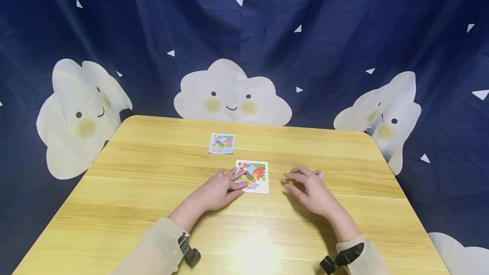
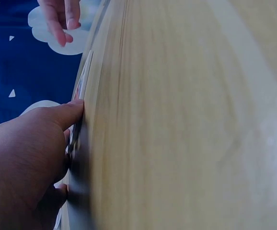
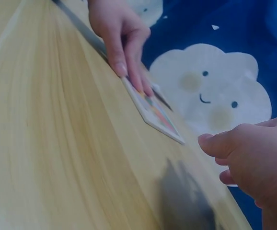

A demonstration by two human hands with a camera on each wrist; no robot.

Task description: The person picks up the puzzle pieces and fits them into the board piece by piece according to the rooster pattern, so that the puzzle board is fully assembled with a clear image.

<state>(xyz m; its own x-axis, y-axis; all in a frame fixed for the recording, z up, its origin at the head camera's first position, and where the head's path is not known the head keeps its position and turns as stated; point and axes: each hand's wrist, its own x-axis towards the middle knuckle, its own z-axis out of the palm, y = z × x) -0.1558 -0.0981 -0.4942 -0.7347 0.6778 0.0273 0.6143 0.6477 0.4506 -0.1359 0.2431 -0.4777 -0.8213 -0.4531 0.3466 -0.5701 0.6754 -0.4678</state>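
Observation:
A square jigsaw puzzle (image 1: 261,173) with a colourful rooster lies in a white-edged tray on the table; its lower right corner shows white with no picture. My left hand (image 1: 218,191) rests on the puzzle's left side, fingers stretched over the picture. In the left wrist view, the thumb of my left hand (image 2: 30,153) touches the tray's edge. To the right of the puzzle, my right hand (image 1: 310,189) hovers over the table, fingers loosely bent. The right wrist view shows my right hand (image 3: 260,163) apart from the puzzle (image 3: 155,115), with nothing visible in its fingers.
A small rooster picture card (image 1: 222,143) lies behind the puzzle, slightly left. The wooden table (image 1: 153,152) has rounded far corners. Behind it hangs a dark blue curtain (image 1: 214,20) with smiling clouds and white triangles.

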